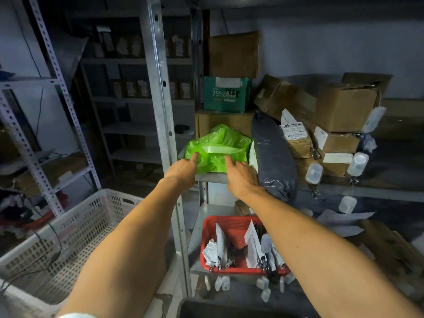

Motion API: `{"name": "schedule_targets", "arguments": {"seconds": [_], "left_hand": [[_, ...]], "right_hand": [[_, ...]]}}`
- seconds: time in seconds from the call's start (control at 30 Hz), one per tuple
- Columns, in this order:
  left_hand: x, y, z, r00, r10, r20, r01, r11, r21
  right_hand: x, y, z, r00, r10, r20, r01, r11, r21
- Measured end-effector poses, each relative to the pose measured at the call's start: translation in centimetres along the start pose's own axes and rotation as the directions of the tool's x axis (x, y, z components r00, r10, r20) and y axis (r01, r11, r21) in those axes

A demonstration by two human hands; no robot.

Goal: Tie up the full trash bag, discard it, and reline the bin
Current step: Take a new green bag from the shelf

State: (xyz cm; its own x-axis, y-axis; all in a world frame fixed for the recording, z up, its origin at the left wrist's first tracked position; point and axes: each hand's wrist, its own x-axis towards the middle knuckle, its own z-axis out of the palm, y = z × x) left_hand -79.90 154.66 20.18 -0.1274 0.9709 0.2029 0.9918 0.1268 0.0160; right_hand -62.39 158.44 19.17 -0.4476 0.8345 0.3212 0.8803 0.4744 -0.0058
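Reaching for green bags (218, 148) at the shelf's (212, 178) front edge, left hand (183, 169) and right hand (241, 177) flat-fingered, touching, gripping nothing, left corner nearest.

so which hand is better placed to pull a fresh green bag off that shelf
Left, probably. The left hand already has a fingertip on the green bags at their near left edge. The right hand reaches toward them too, but whether it touches is unclear.
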Motion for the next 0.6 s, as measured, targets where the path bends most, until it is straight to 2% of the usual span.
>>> {"name": "schedule_targets", "arguments": {"seconds": [0.27, 0.6], "left_hand": [[-2.2, -0.2, -0.2, 0.997, -0.037, -0.073, 0.043, 0.996, 0.083], [-6.6, -1.8, 0.0, 0.985, -0.042, -0.167, 0.024, 0.993, -0.112]], "right_hand": [[-2.0, -0.7, -1.1, 0.999, -0.001, 0.035, 0.001, 1.000, 0.003], [-5.8, -2.5, -0.7, 0.994, -0.022, -0.109, 0.031, 0.997, 0.075]]}}
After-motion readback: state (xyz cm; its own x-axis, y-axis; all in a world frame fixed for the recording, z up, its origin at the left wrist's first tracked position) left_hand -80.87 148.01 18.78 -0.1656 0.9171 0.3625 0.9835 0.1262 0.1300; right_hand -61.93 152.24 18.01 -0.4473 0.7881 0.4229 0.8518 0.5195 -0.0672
